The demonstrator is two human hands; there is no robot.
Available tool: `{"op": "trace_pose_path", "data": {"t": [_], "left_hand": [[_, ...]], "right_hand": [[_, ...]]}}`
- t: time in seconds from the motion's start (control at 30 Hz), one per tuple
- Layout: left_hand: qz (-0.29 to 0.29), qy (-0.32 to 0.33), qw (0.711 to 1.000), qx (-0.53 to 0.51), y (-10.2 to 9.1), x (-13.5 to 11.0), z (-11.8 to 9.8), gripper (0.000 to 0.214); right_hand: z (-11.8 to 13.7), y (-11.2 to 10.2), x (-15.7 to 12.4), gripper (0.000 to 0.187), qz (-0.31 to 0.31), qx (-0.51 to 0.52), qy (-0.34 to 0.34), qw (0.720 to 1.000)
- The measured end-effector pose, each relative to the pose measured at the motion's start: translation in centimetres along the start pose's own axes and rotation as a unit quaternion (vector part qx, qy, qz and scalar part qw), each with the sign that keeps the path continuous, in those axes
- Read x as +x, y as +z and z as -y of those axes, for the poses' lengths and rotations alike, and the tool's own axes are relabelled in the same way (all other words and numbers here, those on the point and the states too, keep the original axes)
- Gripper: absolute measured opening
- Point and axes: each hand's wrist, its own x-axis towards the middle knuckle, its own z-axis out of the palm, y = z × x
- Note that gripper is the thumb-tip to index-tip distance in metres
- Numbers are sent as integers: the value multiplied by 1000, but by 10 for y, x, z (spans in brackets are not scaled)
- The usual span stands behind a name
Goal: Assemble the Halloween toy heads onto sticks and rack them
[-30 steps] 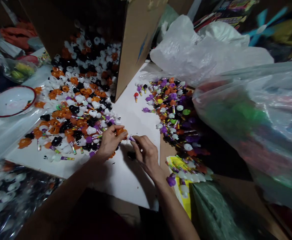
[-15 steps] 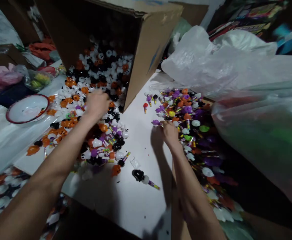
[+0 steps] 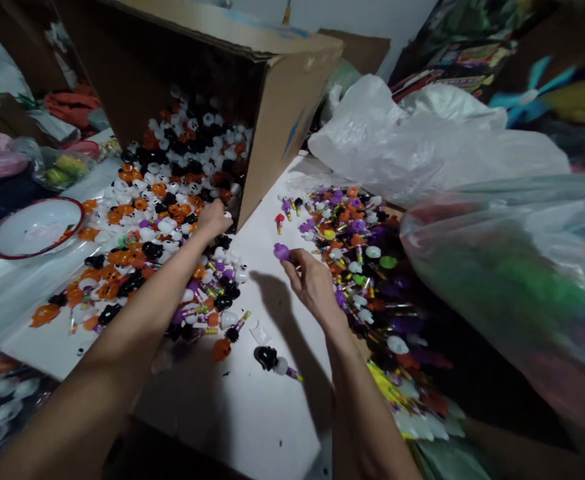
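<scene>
Over to the feed, and the right hand (image 3: 315, 283) had come up off the mixed heap of purple, orange and white candy-topped sticks (image 3: 357, 257). It now hung over the bare white board (image 3: 252, 407), closed narrow, pinching a round purple-topped toy stick (image 3: 281, 251) between thumb and fingers, just beside the edge of that heap. The left hand (image 3: 215, 219) had shifted across to the corner of the tipped brown cardboard box (image 3: 292, 120), reaching narrow and downward at the edge of the orange, white and black toy heap (image 3: 142, 230) spilling from its mouth. I could not tell whether it held anything. Down on the board, the black-headed toy stick (image 3: 266, 358) and the orange pumpkin-shaped piece (image 3: 221, 349) had stayed put, well clear of both hands. A white bowl with a red rim (image 3: 35, 227) sat off to the left of the heap, and a big translucent plastic bag (image 3: 502, 267) bulged beside the mixed heap on the right.
</scene>
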Motion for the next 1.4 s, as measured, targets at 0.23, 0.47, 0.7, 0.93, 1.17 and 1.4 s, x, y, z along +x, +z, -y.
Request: {"op": "trace_pose_path", "data": {"t": [0.23, 0.47, 0.7, 0.93, 1.17, 1.4], "left_hand": [[144, -122, 920, -342, -10, -140, 8, 31], [116, -136, 890, -419, 14, -178, 11, 32], [77, -60, 910, -404, 22, -197, 2, 42], [125, 104, 949, -270, -7, -210, 12, 37], [-34, 187, 907, 375, -100, -89, -41, 21], [83, 50, 922, 374, 26, 10, 4, 9]], "right_hand": [[65, 2, -58, 24, -144, -56, -99, 983], [57, -11, -90, 20, -134, -134, -124, 974], [60, -8, -94, 25, -111, 63, -62, 990], [63, 26, -81, 54, 142, 596, 88, 786], [-5, 39, 56, 34, 105, 82, 160, 978], [-40, 97, 161, 37, 29, -116, 250, 961]]}}
